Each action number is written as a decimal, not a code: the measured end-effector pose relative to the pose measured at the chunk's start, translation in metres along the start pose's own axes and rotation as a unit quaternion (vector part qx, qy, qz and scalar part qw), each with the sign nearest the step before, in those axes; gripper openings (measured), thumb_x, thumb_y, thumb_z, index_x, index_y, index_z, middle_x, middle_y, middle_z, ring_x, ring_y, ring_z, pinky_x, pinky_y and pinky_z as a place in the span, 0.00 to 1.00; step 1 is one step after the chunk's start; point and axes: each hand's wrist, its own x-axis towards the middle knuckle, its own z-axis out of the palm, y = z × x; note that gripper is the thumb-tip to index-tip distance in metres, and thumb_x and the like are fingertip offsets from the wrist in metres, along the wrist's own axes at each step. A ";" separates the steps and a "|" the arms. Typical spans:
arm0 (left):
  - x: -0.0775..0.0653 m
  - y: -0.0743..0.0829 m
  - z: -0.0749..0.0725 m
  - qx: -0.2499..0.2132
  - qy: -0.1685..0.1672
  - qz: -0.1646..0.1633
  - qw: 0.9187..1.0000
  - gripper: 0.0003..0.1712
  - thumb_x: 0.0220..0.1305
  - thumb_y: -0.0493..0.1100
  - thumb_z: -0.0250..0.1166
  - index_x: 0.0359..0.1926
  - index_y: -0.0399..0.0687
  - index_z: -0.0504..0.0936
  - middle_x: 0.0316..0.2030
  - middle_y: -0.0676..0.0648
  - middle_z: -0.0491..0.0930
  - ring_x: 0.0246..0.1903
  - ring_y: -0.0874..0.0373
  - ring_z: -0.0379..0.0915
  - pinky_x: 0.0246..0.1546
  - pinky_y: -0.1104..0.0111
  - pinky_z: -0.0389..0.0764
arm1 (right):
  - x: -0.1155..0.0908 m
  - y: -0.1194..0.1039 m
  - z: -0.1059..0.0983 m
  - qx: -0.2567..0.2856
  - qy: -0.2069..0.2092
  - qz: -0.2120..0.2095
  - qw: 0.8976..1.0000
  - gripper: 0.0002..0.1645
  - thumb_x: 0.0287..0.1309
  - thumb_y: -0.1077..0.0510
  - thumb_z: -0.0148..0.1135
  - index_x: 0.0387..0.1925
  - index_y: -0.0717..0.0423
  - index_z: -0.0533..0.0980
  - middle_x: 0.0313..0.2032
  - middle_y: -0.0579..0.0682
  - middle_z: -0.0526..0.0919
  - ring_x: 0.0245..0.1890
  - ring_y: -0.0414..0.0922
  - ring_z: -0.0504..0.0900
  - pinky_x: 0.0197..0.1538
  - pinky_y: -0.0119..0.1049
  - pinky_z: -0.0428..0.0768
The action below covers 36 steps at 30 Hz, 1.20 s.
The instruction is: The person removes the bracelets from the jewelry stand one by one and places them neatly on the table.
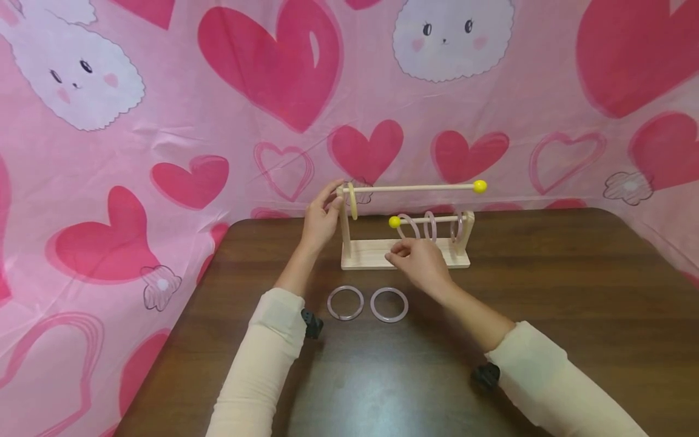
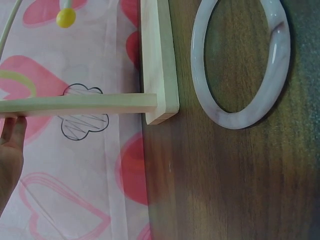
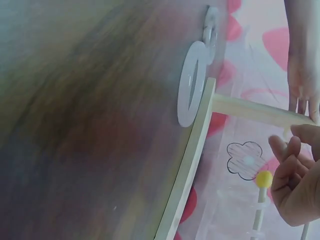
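A wooden bangle stand (image 1: 371,258) has two rods with yellow ball ends. My left hand (image 1: 321,223) holds the top of its left post, fingers against the wood. Close by, a yellow bangle (image 1: 352,203) hangs on the upper rod. In front of the base hovers my right hand (image 1: 423,264), its fingers loosely bent with nothing seen between them. Behind that hand, three pale purple bangles (image 1: 431,226) hang on the lower rod, partly covered. Both hands also show in the right wrist view, the right hand (image 3: 300,175) nearer the lower rod's yellow ball (image 3: 263,179).
Two pale purple bangles lie flat on the brown table (image 1: 382,376) before the stand: a left bangle (image 1: 346,319) and a right bangle (image 1: 389,320). A pink cloth (image 1: 229,145) with hearts and rabbits hangs behind the table and along its left side.
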 end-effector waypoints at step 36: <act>0.002 -0.007 0.000 0.001 -0.010 0.012 1.000 0.19 0.64 0.32 0.55 0.56 0.31 0.71 0.53 0.33 0.72 0.52 0.41 0.71 0.47 0.58 0.78 | 0.067 -0.047 0.025 0.025 0.084 -0.005 0.996 0.20 0.53 0.51 0.65 0.47 0.57 0.80 0.40 0.51 0.84 0.39 0.49 0.82 0.33 0.41 0.79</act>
